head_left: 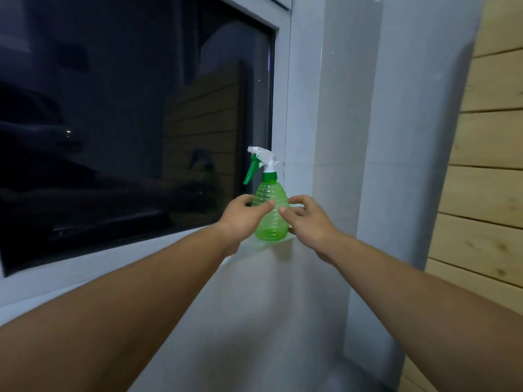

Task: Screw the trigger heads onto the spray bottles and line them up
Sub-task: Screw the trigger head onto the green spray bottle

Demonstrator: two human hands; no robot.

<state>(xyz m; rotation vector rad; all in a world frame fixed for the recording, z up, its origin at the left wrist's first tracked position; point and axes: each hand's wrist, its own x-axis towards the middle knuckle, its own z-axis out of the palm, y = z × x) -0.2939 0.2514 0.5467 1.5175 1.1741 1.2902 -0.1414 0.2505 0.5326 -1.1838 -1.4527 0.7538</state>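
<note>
On the pale window sill (263, 258), at its right end, just beside the white tiled wall (339, 108), the translucent green ribbed plastic spray bottle (271, 222) stands upright with its base on the sill. The white trigger head with green lever and green collar (261, 159) sits on the bottle's neck, nozzle pointing left and lever hanging down on the left side. Only this one bottle is in view.

Both forearms reach in from the bottom edge. The left grip (243, 215) holds the bottle's left side at mid-height: thumb laid across the front, fingers wrapped behind. The right grip (307, 219) holds the right side at about the same height: fingers curled, a fingertip touching the bottle's front, thumb low near the base. The two thumb and finger tips lie near each other on the front, not touching.

The dark glass window (113, 108) sits behind the sill in a white frame and shows a faint reflection of the bottle. A light wooden plank wall (486, 165) runs along the far right, well apart from the bottle
</note>
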